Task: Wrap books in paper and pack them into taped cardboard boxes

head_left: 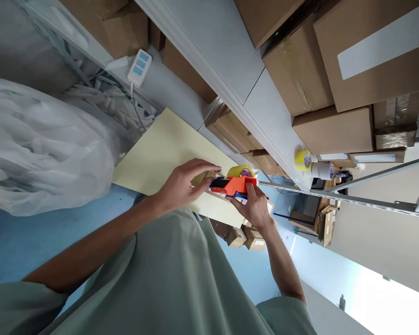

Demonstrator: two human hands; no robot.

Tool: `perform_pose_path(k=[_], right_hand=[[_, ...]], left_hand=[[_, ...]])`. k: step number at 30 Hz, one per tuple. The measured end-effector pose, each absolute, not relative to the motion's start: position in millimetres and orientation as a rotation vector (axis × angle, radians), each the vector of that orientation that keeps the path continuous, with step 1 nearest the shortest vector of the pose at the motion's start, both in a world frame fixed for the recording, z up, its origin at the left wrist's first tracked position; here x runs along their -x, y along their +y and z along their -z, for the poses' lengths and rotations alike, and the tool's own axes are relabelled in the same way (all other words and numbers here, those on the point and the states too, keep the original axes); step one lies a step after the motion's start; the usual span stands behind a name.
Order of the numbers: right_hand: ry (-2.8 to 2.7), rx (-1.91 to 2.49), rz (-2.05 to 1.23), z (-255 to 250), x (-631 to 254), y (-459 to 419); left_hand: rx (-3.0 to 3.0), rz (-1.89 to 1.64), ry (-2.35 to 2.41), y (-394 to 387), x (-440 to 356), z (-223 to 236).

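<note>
An orange-red tape dispenser (pixel 234 184) with a yellow tape roll (pixel 240 172) on it is in the grip of my right hand (pixel 254 207). Under its dark front end lies a small cardboard box (pixel 215 192), mostly hidden by the dispenser and my fingers. My left hand (pixel 181 184) has its thumb and fingers about the near-left end of this box, close to the dispenser's front. Both hands are above a pale yellow board (pixel 160 151), which forms the work surface.
A grey shelf (pixel 226 60) with large cardboard boxes (pixel 296 70) runs along the far side. Tape rolls (pixel 303 159) stand on its edge. A white power strip (pixel 139 68) and a big translucent plastic bag (pixel 45 144) are at left. Cartons (pixel 254 238) stand on the blue floor below.
</note>
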State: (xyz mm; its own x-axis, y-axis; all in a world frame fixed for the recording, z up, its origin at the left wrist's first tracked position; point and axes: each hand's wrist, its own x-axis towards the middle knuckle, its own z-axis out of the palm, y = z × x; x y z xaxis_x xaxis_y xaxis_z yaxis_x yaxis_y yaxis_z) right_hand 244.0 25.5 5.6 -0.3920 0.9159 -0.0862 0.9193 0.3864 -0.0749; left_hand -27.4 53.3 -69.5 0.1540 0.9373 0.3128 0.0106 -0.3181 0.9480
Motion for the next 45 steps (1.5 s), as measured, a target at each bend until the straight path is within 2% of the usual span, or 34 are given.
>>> perform_pose_path(k=[8,19,23,27,34,39,45], right_hand=[[2.568,-1.643,0.207,-12,-236,21],[2.347,-1.603,0.394,-21,-222,22],[2.094,-1.650,0.502,-25,-206,28],[1.832,-1.667,0.614,-25,-197,37],[1.493,-1.663,0.886,-51,-231,48],[1.406,-1.746,0.873,-69,-241,65],[1.473,-1.772,0.809,-54,-215,86]], left_hand=[[-1.474,-1.236,0.855,53,36,69],[-1.148,-0.942,0.824,57,40,79],[-1.063,-0.975,0.826,54,30,105],[-0.959,-0.862,0.872,41,13,138],[-0.816,-0.804,1.045,29,-6,191],[-0.792,-0.749,1.101,51,-11,239],[-0.699,-0.771,1.131,59,-40,276]])
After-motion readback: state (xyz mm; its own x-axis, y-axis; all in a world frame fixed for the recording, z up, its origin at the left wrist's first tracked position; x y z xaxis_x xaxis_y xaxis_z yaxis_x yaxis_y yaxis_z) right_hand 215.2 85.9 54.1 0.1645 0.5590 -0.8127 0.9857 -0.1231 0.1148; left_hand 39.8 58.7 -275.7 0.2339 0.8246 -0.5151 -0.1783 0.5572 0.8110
